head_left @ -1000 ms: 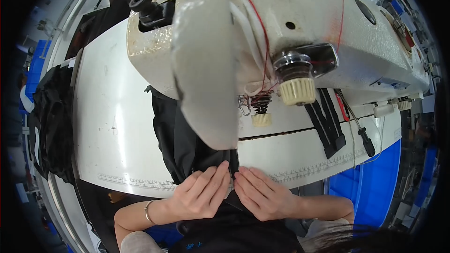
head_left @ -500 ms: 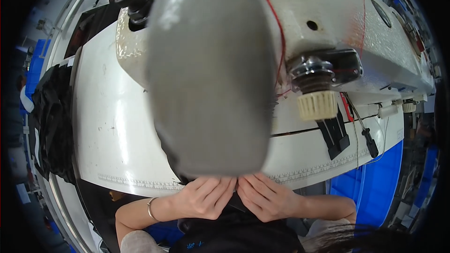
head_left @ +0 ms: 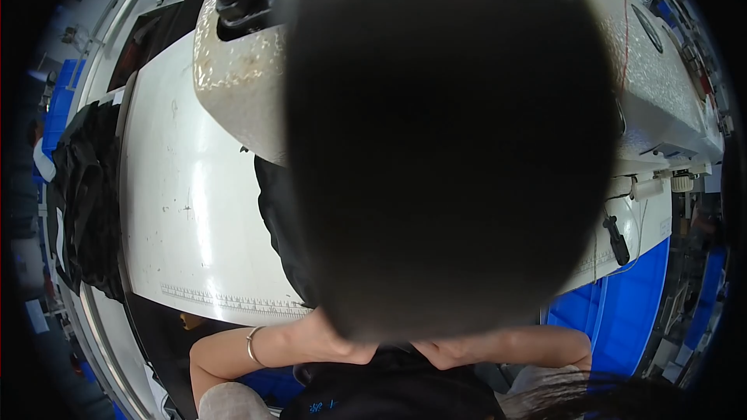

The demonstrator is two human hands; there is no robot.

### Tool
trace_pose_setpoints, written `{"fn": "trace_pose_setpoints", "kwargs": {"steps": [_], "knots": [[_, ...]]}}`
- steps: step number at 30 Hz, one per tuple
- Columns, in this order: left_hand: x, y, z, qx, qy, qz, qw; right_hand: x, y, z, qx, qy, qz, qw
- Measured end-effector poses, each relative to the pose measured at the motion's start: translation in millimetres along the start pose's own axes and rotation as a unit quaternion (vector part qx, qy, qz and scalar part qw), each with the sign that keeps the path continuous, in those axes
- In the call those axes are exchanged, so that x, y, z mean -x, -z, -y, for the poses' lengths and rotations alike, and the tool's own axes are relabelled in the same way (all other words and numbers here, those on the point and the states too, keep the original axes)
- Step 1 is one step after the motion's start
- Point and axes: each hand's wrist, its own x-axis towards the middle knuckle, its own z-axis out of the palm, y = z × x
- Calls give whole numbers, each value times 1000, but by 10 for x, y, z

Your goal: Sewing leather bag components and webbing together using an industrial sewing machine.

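A big, dark, blurred object [head_left: 451,155] very close to the camera blocks the middle of the picture; what it is I cannot make out. Its lower edge covers the fingers of both my hands. Of my left hand [head_left: 331,340], only the wrist and heel show, near the table's front edge. My right hand [head_left: 443,352] shows just its lower side, close beside the left. Whether they hold anything is hidden. Black cloth [head_left: 276,225] lies on the white table left of the dark object, running beneath it toward my hands.
The white sewing machine [head_left: 233,78] stands across the back, partly covered. The table [head_left: 167,218] has a ruler scale along its front edge. A black-handled screwdriver [head_left: 615,241] lies at the right, above a blue bin [head_left: 630,303]. Black fabric [head_left: 85,194] is heaped at the left.
The blurred object has turned from grey to nearly black, grown wider and shifted right. It now hides my fingers and the machine's cream knob. More black cloth shows at its left.
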Motion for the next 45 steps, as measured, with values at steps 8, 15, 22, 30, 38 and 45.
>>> {"fn": "trace_pose_setpoints", "kwargs": {"steps": [8, 15, 22, 30, 38, 45], "knots": [[1, -28, 11, 10, 16, 8, 1000, -8, -33, -13, 7, 0, 8, 1000], [-71, 22, 24, -3, 25, 23, 999, -43, -13, -25, -34, -33, -16, 999], [-110, -4, 80, -12, 40, 12, 999, -96, 38, -73, -31, -39, 22, 999], [-208, -213, 476, 8, 34, -27, 999, -259, -116, -387, -43, -72, 31, 996], [-301, -401, 812, 85, 111, -85, 987, -368, -227, -761, 2, -67, 20, 998], [-240, -392, 914, 231, 244, -64, 940, -367, -280, -868, -140, -130, -36, 981]]}}
